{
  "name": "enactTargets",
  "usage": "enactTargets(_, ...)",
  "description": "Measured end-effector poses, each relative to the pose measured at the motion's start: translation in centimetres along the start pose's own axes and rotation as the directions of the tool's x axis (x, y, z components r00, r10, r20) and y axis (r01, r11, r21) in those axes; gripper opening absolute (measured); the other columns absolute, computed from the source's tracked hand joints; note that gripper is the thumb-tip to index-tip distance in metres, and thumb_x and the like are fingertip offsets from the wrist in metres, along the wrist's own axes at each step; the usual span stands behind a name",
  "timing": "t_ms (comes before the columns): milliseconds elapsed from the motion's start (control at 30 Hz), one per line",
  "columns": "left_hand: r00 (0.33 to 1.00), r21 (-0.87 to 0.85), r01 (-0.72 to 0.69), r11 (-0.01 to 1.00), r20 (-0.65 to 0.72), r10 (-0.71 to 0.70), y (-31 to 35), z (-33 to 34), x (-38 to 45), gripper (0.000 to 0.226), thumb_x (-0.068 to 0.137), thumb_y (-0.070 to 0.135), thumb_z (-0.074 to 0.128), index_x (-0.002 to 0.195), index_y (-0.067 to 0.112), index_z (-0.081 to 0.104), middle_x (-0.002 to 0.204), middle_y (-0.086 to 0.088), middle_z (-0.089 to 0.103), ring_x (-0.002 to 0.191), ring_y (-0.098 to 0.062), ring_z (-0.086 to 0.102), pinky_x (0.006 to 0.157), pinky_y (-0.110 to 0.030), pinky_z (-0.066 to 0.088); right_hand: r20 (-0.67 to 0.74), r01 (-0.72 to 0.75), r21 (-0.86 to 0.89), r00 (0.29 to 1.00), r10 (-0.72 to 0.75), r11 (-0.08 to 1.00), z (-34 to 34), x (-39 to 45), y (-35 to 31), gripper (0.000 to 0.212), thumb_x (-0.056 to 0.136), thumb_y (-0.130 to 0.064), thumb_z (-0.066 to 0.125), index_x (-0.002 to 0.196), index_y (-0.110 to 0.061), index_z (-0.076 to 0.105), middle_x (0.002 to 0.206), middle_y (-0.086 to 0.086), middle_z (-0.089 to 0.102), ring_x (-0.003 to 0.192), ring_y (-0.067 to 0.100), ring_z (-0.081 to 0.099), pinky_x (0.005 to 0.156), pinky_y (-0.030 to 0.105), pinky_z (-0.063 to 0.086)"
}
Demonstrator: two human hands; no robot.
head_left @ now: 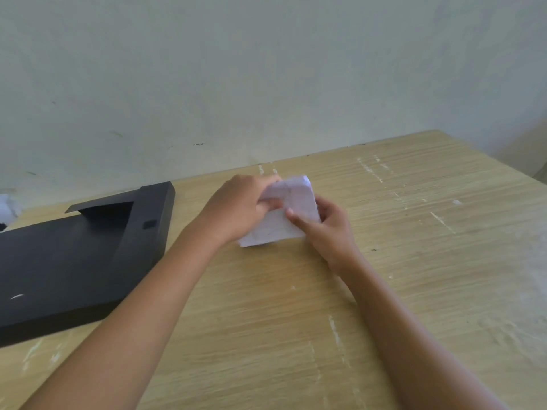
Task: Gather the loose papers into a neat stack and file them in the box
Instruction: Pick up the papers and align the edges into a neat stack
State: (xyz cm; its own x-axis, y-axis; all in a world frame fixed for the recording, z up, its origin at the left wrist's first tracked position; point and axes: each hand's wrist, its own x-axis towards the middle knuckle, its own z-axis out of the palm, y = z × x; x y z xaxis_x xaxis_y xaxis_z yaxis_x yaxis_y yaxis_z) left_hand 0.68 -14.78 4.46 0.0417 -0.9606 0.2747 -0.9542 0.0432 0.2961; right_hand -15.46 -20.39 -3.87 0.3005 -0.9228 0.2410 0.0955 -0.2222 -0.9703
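Observation:
A small bundle of white papers (276,226) is held just above the wooden table (414,261), near its middle. My left hand (236,208) grips the bundle's left and top side, fingers curled over it. My right hand (328,229) holds the right edge, thumb pressed on the top sheet. The sheets bend upward at the far end. A black box (74,255) lies flat on the table to the left, with a raised flap (100,204) at its far end; its inside is hidden.
A pale wall (266,84) runs along the table's far edge. Something white and crumpled (7,207) shows at the left border behind the box. The table's right corner lies at the far right.

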Motion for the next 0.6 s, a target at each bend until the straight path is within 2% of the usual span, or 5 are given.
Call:
enactTargets(133, 0.974, -0.631, 0.084, 0.771, -0.111, -0.197, 0.7, 0.1, -1.0, 0.010, 0.095, 0.014, 0.071, 0.102, 0.021, 0.072, 0.096, 0.001, 0.078, 0.084, -0.011, 0.068, 0.073, -0.030, 0.055, -0.009, -0.013, 0.364, 1.000, 0.018, 0.931, 0.0, 0.2, -2.1, 0.036, 0.086, -0.033, 0.076, 0.107, -0.003, 0.072, 0.100, 0.017, 0.074, 0.091, 0.021, 0.068, 0.082, 0.045, 0.056)
enactTargets(267, 0.869, -0.825, 0.091, 0.558, -0.207, -0.449, 1.0, 4.2, -3.1, 0.008, 0.098, 0.016, 0.068, 0.100, 0.024, 0.067, 0.092, 0.005, 0.075, 0.080, -0.005, 0.068, 0.073, -0.024, 0.054, -0.024, 0.025, 0.232, 1.000, -0.020, 0.973, 2.0, -0.8, -1.9, 0.029, 0.094, -0.039, 0.064, 0.101, -0.012, 0.069, 0.093, 0.017, 0.071, 0.083, 0.018, 0.065, 0.070, 0.042, 0.054)
enactTargets(367, 0.794, -0.870, 0.076, 0.487, -0.243, -0.557, 1.4, 6.8, -4.1, 0.022, 0.103, 0.023, 0.059, 0.124, 0.019, 0.054, 0.105, 0.005, 0.071, 0.083, 0.003, 0.067, 0.072, -0.020, 0.052, -0.059, 0.100, 0.086, 0.994, -0.095, 0.991, 3.0, -1.1, -1.4, 0.019, 0.097, -0.035, 0.059, 0.096, -0.017, 0.063, 0.080, -0.004, 0.065, 0.073, 0.010, 0.060, 0.065, 0.036, 0.050)
enactTargets(467, 0.788, -0.836, 0.085, 0.542, -0.277, -0.550, 1.7, 8.2, -4.3, 0.036, 0.109, 0.024, 0.044, 0.142, 0.017, 0.031, 0.120, 0.007, 0.061, 0.097, 0.007, 0.064, 0.082, -0.020, 0.052, -0.062, 0.135, -0.023, 0.989, -0.136, 0.991, 3.3, -1.4, -1.2, 0.013, 0.102, -0.027, 0.053, 0.102, -0.015, 0.056, 0.080, -0.010, 0.063, 0.068, 0.001, 0.057, 0.062, 0.025, 0.049)
enactTargets(600, 0.783, -0.670, 0.113, 0.734, -0.395, -0.481, 2.0, 8.8, -4.1, 0.039, 0.108, 0.016, 0.038, 0.147, 0.013, 0.029, 0.130, -0.002, 0.052, 0.119, -0.022, 0.053, 0.096, -0.038, 0.048, -0.053, 0.205, -0.134, 0.976, -0.213, 0.970, 3.3, -1.6, -1.1, 0.005, 0.104, -0.025, 0.048, 0.101, -0.021, 0.049, 0.079, -0.010, 0.060, 0.065, 0.003, 0.054, 0.056, 0.020, 0.042)
